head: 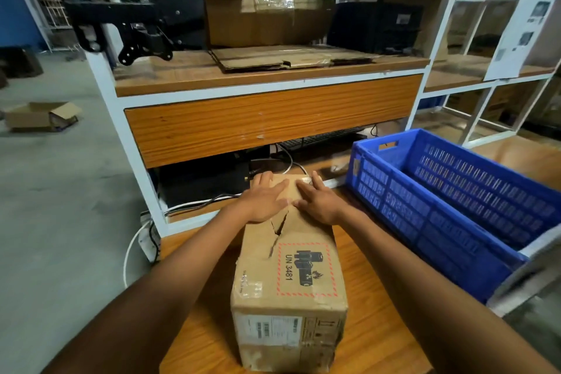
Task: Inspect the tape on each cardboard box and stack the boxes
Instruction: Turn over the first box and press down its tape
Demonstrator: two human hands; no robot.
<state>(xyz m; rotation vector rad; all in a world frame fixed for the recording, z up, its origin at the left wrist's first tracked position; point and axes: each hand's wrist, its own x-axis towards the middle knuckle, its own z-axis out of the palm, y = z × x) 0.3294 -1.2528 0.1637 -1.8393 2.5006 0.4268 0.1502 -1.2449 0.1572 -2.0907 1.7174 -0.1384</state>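
Cardboard box [290, 276]: one, lying lengthwise on the wooden table [379, 328] beside a blue crate [440, 215]; left hand [267, 200] and right hand [318, 203] flat, fingers [317, 181] spread, pressing its torn far top, apparently checking the tape [305, 181].

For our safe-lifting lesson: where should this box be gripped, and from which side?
Grip the box by its two long side walls, low down, left hand coming from the left and right hand from the right. A tear splits its top near the middle, so the top would likely give way. Both sides stand free, with the crate apart.
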